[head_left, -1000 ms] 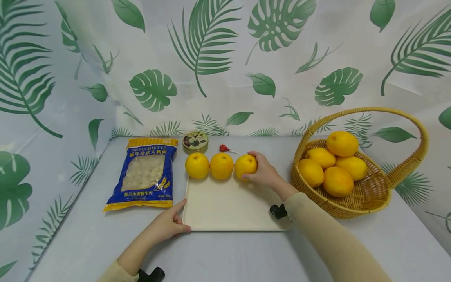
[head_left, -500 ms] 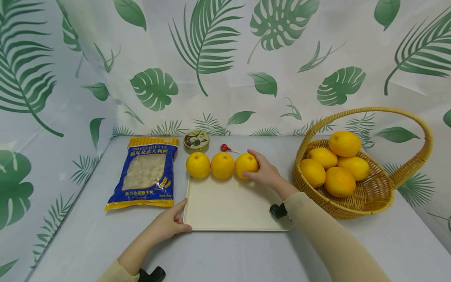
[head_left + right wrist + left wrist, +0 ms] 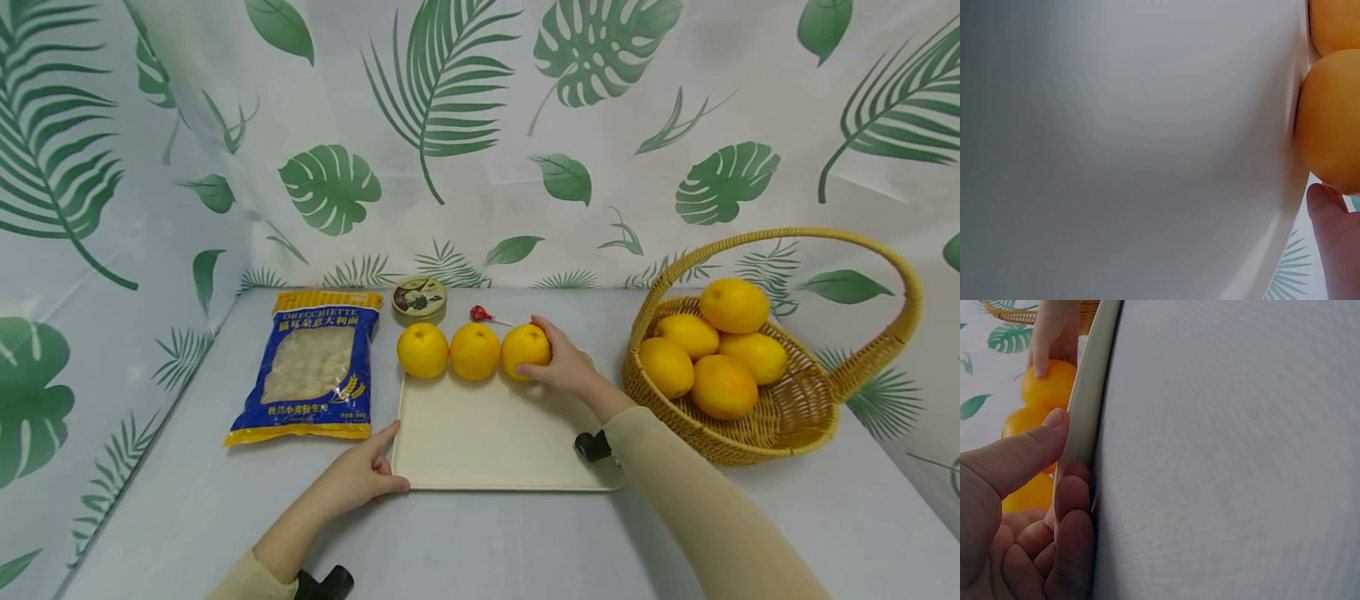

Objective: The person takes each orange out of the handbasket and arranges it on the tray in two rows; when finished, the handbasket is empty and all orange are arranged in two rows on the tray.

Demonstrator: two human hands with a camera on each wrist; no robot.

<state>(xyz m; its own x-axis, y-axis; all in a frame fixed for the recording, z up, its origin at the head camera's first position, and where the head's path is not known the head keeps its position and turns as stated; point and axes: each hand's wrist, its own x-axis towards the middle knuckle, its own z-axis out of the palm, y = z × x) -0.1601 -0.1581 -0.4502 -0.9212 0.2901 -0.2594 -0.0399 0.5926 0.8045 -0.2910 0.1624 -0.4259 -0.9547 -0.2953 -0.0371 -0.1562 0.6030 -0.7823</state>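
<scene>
Three oranges stand in a row along the far edge of a cream rectangular tray [image 3: 495, 437]: a left orange [image 3: 422, 350], a middle orange [image 3: 475, 352] and a right orange [image 3: 522, 352]. My right hand [image 3: 566, 368] holds the right orange from its right side, thumb at the front and fingers behind. In the right wrist view that orange [image 3: 1334, 122] shows large, with the thumb [image 3: 1335, 234] against it. At the tray's near left corner, my left hand [image 3: 362, 477] grips the rim. The left wrist view shows its thumb [image 3: 1029, 453] over the rim, fingers curled along the outer side.
A wicker basket [image 3: 738, 446] with a tall handle holds several more yellow-orange fruits at the right. Left of the tray lies a blue and yellow pasta bag [image 3: 307, 367]. Behind the oranges are a round tin [image 3: 418, 300] and a red lollipop [image 3: 480, 314].
</scene>
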